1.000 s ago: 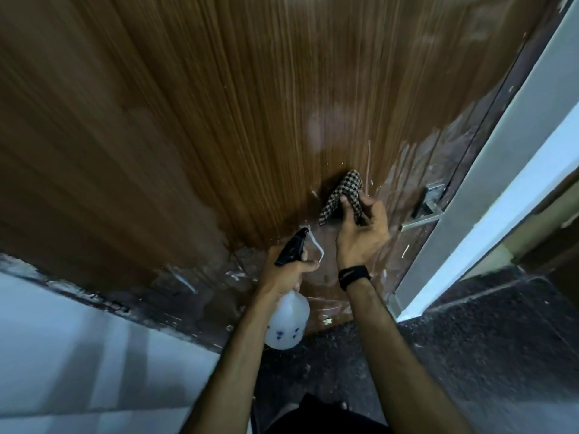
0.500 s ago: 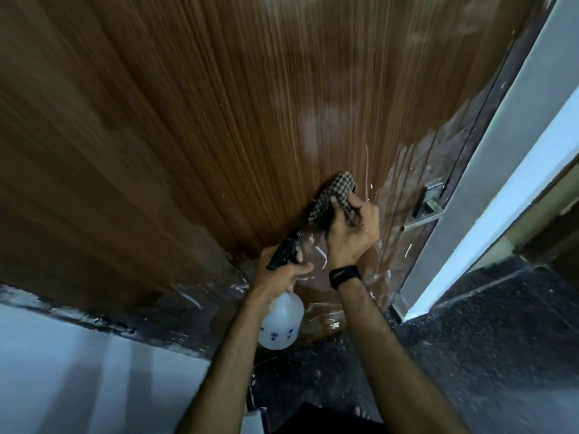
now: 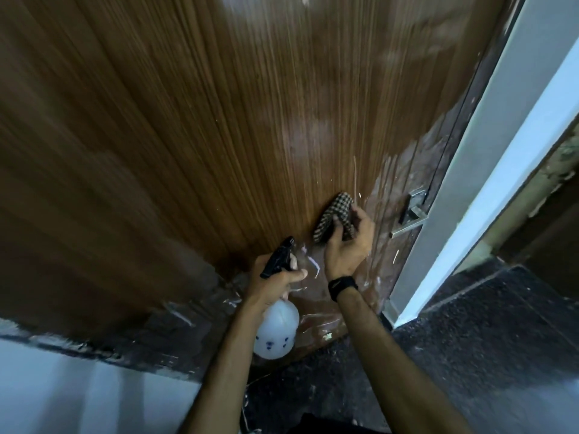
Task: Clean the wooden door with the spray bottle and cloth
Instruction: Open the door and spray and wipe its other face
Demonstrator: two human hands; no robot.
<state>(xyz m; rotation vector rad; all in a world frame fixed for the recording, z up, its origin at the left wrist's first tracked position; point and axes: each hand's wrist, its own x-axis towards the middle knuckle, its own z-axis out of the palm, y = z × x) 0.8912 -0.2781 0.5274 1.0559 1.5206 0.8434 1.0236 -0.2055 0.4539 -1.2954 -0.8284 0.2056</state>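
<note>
Door: wooden door [image 3: 194, 126] fills the view; lower part carries a glossy film with white streaks, so wiping looks unfinished there.
Right hand: right hand [image 3: 346, 245] grips the checked cloth [image 3: 333, 217], fingers curled round it, and presses it flat to the panel just left of the door handle [image 3: 412, 214].
Left hand: left hand [image 3: 275, 277] is wrapped round the neck of the spray bottle [image 3: 275, 327], held just beside the cloth, nozzle towards the door; judged ready for a respray.
Wrist: black band [image 3: 343, 286] on right wrist.
Risk: runs towards the dark floor [image 3: 470, 355].
</note>
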